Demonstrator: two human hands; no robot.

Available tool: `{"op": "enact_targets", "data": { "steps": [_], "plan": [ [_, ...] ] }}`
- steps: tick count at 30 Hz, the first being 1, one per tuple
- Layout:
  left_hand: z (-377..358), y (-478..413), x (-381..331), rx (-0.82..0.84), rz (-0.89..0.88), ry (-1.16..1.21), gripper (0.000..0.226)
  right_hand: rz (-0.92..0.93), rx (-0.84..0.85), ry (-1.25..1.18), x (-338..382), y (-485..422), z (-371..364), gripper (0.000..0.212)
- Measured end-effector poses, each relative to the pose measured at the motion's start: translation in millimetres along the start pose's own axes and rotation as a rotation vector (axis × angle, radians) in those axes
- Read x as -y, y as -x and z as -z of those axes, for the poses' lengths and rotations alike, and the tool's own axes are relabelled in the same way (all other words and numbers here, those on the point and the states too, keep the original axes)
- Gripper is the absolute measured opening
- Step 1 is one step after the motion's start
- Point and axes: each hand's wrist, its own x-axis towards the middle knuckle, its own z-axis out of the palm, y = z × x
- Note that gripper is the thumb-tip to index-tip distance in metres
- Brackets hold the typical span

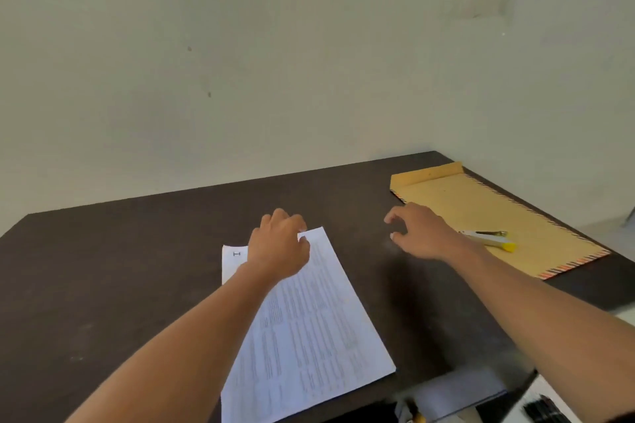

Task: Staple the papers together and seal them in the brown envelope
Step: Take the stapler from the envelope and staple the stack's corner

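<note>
Dark brown flat wooden table [120, 268] fills the lower half of the frame, with a pale grey-green plaster wall [240, 62] above it.

Stack of white printed paper sheets [309, 336] lies lower centre, angled, its near end running off toward the bottom edge. An under-sheet corner sticks out at the stack's upper left and carries a small black mark.

Left hand [278, 244] is at centre frame on the far edge of the sheets. Its fingers curl over that edge and the thumb sits on top of the top sheet, so it is gripping the papers.

Right hand [422, 233] is right of centre, between the papers and the envelope. Fingers are spread and loosely bent, and it holds nothing. Cannot tell if it touches the table.

Brown rectangular paper envelope with an orange-black striped border [481, 206] lies flat at right of frame near the table's far right corner, flap end farthest up. It is well apart from the papers.

Small white stapler with a yellow tip [488, 239] lies on the envelope, just right of the right hand and not touched by it.

Bottom right edge has blurred pale and dark items that are not identifiable.
</note>
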Motion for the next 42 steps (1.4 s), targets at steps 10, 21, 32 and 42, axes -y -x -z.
{"op": "enact_targets", "data": {
  "steps": [10, 21, 32, 42],
  "plan": [
    [-64.3, -43.5, -137.3, 0.353, -0.263, 0.162, 0.045, -0.339, 0.097, 0.211, -136.2, 25.2, 28.0, 0.057],
    [-103.0, -40.4, -197.4, 0.469, -0.512, 0.033, 0.060, -0.426, 0.079, -0.008, -157.0, 37.7, 21.5, 0.060],
    [-82.8, -20.3, -163.9, 0.418, -0.526, -0.039, 0.049, -0.335, 0.101, 0.095, -104.1, 30.9, 6.7, 0.049],
    [-35.4, 11.1, -78.0, 0.367, -0.348, -0.026, 0.025, -0.120, 0.158, 0.105, -16.9, 20.9, -25.1, 0.033]
  ]
}}
